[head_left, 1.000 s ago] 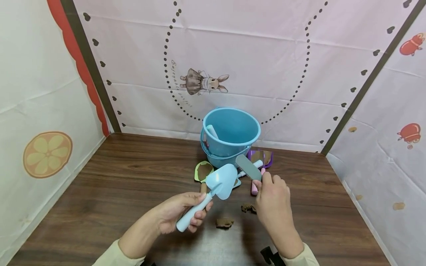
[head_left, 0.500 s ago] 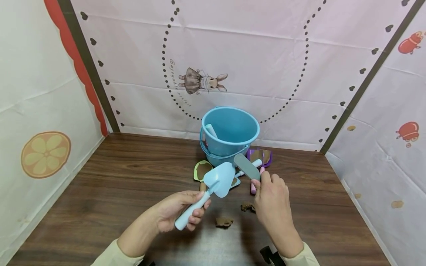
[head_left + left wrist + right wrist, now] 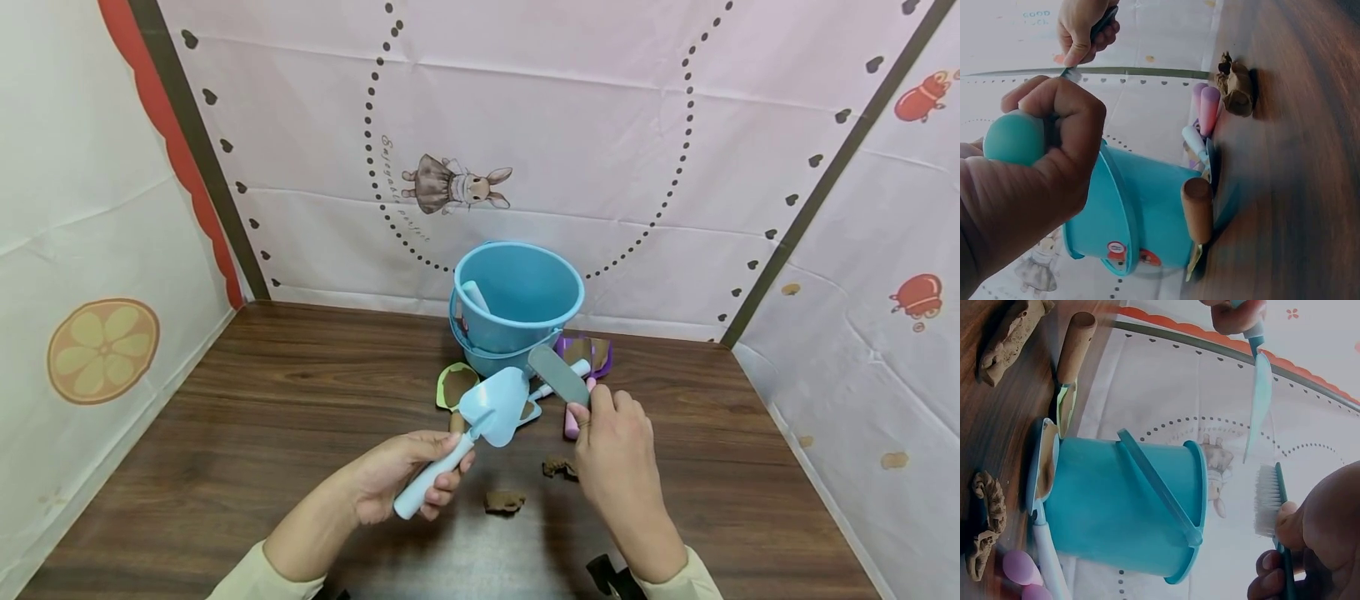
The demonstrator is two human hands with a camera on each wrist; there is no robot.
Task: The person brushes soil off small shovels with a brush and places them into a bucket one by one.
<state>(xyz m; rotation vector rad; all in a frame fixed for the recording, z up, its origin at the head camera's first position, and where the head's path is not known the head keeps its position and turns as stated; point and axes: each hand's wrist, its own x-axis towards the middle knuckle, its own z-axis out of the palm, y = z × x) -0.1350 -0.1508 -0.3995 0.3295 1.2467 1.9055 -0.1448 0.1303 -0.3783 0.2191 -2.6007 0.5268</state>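
We see the left grip holding a trowel, the right grip holding a brush, and a bucket at twelve o'clock beyond both on the tabletop.

Around the bucket on the tabletop: spade at seven o'clock, tool at four, clods at six.

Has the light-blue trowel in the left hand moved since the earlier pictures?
No, not noticeably: in the head view, the light-blue trowel keeps its place before the blue bucket.
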